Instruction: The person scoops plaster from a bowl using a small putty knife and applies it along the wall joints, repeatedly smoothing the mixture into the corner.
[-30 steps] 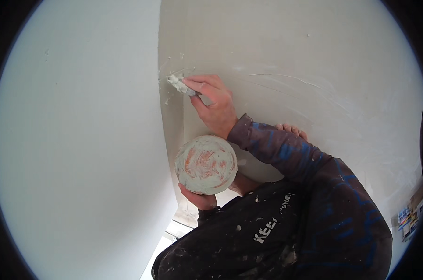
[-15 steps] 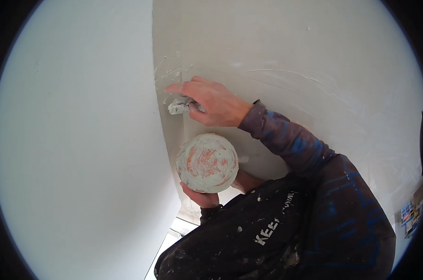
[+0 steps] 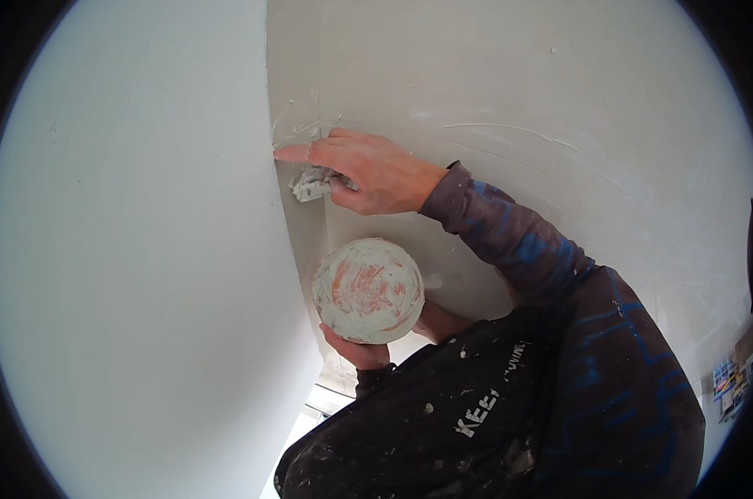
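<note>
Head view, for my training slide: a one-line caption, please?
Left hand holds a smeared round disc; right hand holds a paste-coated tool, forefinger extended.

White block capitals [image 3: 476, 414], larger then smaller, slanting up the front of a black, paint-spotted top [image 3: 368, 457], partly lost in a fold; multicoloured printed item [image 3: 730, 378] at far right edge, markings too small to read

Person's rocking a black top [image 3: 401, 432] speckled with pale splatters, plus 1 line of chunky white lettering [image 3: 468, 424] up front. Right sleeve [image 3: 530, 241] is dark purplish-brown with broken blue streaks, left cuff [image 3: 371, 380] looks blackish. Right hand [image 3: 376, 173] and left hand [image 3: 361, 351] are bare.
</note>
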The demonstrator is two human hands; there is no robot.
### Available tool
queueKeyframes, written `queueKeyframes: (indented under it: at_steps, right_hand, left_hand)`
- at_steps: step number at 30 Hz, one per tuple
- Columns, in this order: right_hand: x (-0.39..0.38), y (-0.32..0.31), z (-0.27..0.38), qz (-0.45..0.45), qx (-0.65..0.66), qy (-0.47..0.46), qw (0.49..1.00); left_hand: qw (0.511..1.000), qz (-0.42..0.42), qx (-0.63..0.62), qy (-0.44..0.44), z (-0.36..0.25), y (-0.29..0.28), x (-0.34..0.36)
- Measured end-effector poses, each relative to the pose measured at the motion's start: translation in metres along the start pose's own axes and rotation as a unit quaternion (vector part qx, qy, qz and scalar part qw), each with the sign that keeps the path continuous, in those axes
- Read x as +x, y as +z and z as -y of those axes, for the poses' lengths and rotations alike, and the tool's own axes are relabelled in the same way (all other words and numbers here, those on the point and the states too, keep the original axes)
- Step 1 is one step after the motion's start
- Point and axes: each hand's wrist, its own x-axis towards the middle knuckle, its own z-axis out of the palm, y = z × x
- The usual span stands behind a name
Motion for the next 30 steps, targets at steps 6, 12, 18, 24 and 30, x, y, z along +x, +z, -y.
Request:
queueKeyframes:
  at_steps: [6, 12, 18, 24, 30]
  right_hand:
    - [-0.001, 0.0, 0.002, 0.006, 0.068, 0.057, 0.996]
    - [-0.001, 0.002, -0.004, -0.004, 0.138, 0.059, 0.989]
    - [-0.005, 0.005, 0.006, -0.039, 0.059, 0.041, 0.997]
    - [-0.001, 0.007, 0.006, -0.009, 0.025, 0.052, 0.998]
    - [0.0, 0.01, 0.006, -0.016, -0.043, 0.025, 0.999]
  left_hand:
    - [1.0, -0.001, 0.014, -0.008, -0.001, 0.001, -0.001]
    - [1.0, -0.003, 0.001, -0.009, 0.002, -0.004, 0.001]
    - [1.0, -0.004, -0.01, -0.009, 0.001, -0.005, 0.003]
    - [1.0, -0.012, 0.0, -0.01, 0.0, -0.006, 0.002]
    - [0.995, 0.011, 0.087, 0.036, 0.0, -0.006, 0.003]
